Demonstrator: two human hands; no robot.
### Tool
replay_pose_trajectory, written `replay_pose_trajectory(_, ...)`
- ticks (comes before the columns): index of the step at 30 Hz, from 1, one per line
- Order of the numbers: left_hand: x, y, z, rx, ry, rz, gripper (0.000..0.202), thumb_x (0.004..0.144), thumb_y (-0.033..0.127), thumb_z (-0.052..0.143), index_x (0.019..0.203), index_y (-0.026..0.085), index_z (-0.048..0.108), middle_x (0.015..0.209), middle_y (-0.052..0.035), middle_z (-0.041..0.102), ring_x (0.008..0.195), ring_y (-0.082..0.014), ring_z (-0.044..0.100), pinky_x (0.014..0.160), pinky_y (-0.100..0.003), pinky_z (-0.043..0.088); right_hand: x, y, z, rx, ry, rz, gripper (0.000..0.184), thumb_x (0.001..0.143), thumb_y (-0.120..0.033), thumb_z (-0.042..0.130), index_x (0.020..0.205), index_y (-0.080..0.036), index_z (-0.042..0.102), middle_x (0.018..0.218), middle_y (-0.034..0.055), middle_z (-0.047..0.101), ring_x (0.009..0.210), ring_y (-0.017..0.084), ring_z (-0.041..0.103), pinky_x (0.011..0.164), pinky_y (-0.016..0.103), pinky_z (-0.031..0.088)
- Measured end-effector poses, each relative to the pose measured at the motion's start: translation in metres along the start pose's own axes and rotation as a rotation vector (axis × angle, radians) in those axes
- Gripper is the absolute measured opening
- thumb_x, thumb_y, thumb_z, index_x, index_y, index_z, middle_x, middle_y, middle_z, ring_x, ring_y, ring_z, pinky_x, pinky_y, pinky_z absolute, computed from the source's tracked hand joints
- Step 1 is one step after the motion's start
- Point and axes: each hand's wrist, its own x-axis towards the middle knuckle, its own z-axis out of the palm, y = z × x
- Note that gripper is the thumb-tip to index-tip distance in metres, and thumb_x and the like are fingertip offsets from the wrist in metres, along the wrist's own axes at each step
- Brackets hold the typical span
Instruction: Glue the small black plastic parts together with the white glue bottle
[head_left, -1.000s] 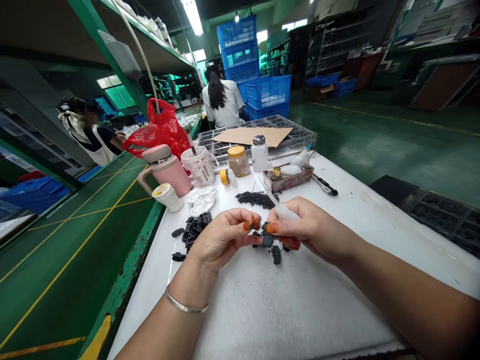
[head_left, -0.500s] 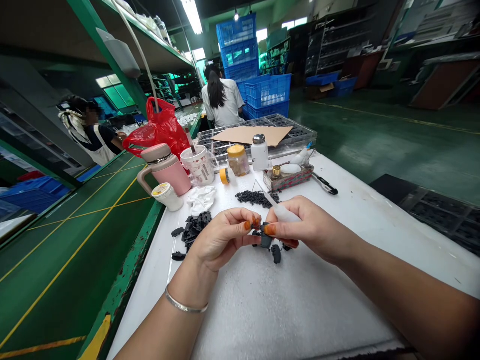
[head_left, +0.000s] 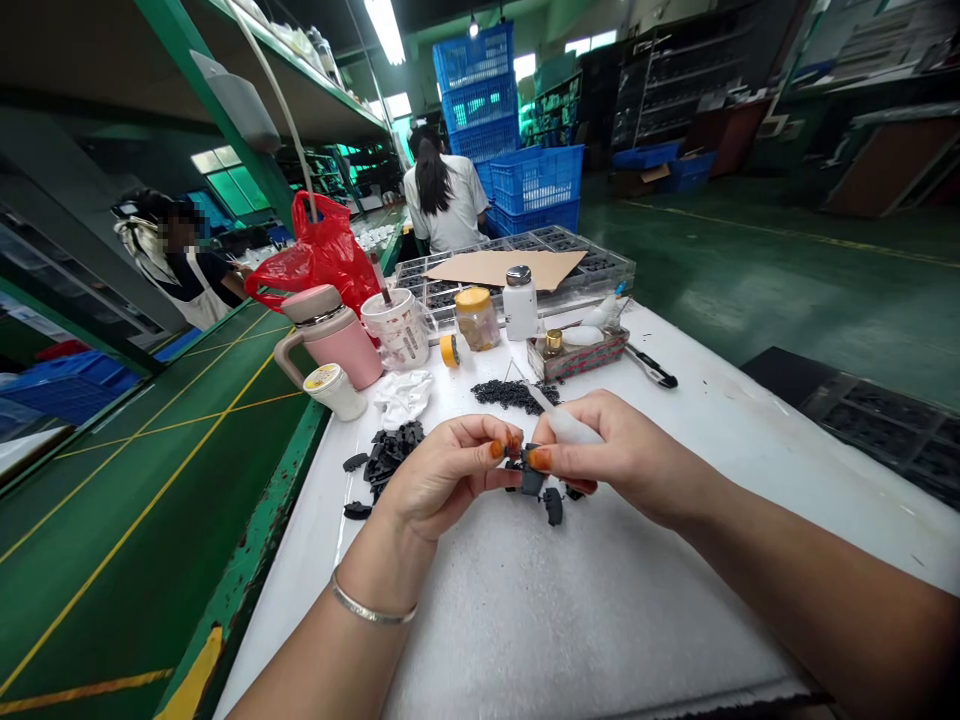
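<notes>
Close together over the white tabletop, my two hands meet at a small dark grey plastic part (head_left: 533,482). My right hand (head_left: 615,445) pinches this part between thumb and fingers. A white squeeze bottle (head_left: 574,428) with a thin nozzle is also tucked in that hand, its tip pointing up and away. My left hand (head_left: 446,465) has thumb and forefinger pinched beside the part; whatever is between those fingertips is too small to make out. Several loose dark parts, one of them a curved piece (head_left: 553,506), lie just below and behind the fingers.
A heap of dark parts (head_left: 390,455) lies left, a pile of tiny black pieces (head_left: 510,394) ahead. Around them stand a pink mug (head_left: 341,345), a yellow-lidded jar (head_left: 477,322), a white bottle (head_left: 520,305), a small box (head_left: 581,358) and a cutter (head_left: 652,367). Two people sit beyond.
</notes>
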Motion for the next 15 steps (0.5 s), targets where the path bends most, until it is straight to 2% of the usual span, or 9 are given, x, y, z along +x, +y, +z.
replay_pose_trajectory(15,0.0001,-0.0007,-0.0012,0.003,0.005,0.004,0.013,0.069,0.018,0.076,0.074,0.011,0.066,0.087,-0.0047,0.061,0.079,-0.0135,0.058,0.068,-0.023,0.048,-0.0004,-0.0014,-0.0006,-0.015,0.004,-0.024,0.025,0.076,-0.031,0.066,0.065,-0.012,0.056,0.051,-0.0040,0.043,0.049,0.005,0.036,0.045,0.020,0.024)
